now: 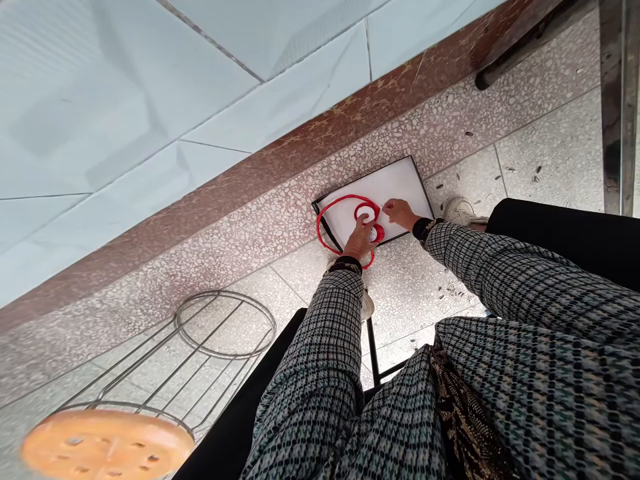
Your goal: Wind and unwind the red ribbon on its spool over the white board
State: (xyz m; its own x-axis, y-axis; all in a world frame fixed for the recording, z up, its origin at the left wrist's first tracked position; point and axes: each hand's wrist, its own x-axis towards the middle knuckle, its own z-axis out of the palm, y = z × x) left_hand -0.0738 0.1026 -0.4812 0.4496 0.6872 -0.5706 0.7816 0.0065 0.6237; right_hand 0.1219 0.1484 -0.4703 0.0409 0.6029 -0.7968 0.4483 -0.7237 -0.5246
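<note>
The left hand (361,239) reached over the near edge of a white board (345,223) with black edging, its fingers curved at two round red-and-white pieces; whether they gripped one could not be told. One piece, a white disc with a red rim (358,209), lay at the fingertips, and the other, a smaller red-rimmed disc (380,233), sat just beside the hand. The right hand (399,213) hovered or rested above the board with its fingertips drawn together; anything pinched there was too small to make out. A red cord (319,227) looped from the discs past the board's left edge. Black cuffs and houndstooth sleeves (325,333) covered both arms. Beyond lay speckled terrazzo flooring (415,287) with scattered dark husks (537,170), a pale shoe (459,210), an orange-seated wire stool (107,443), and light tiled wall (200,100) above brown marble skirting (320,133).
</note>
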